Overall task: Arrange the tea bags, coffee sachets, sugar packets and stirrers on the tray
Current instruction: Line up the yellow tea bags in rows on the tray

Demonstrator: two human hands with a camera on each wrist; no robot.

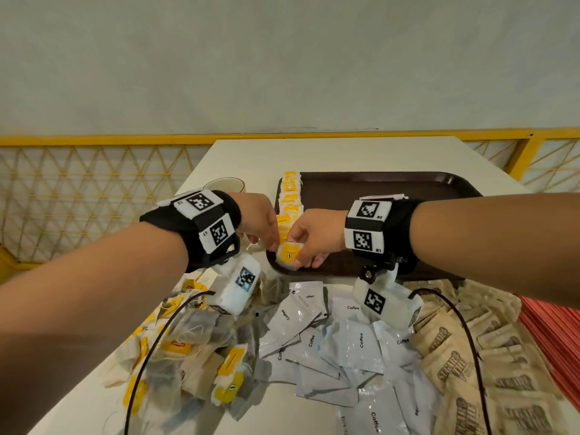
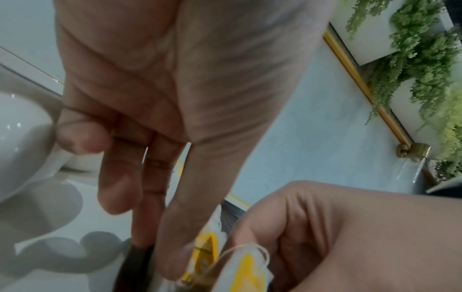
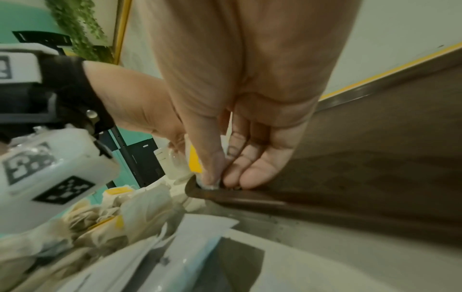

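Hands met over the near left corner of a dark brown tray (image 1: 392, 189) on a pale surface (image 1: 238, 152). The right hand (image 1: 317, 237) had its thumb and fingers (image 3: 260, 168) clamped on a tea bag (image 1: 289, 255) with a yellow tag, held at the tray's rim. The left hand (image 1: 257, 221) reached in beside it with its fingers (image 2: 120, 177) mostly straight, the thumb tip touching the row of tea bags (image 1: 290, 199) that ran along the tray's left edge. Loose tea bags (image 1: 188, 346) lay heaped on the surface nearer the person, to the left, with white coffee sachets (image 1: 339, 350) beside them in the middle and brown sugar packets (image 1: 470, 356) to the right. Red stirrers (image 1: 555, 334) lay at the far right. A white cup (image 1: 224, 185) stood left of the tray.
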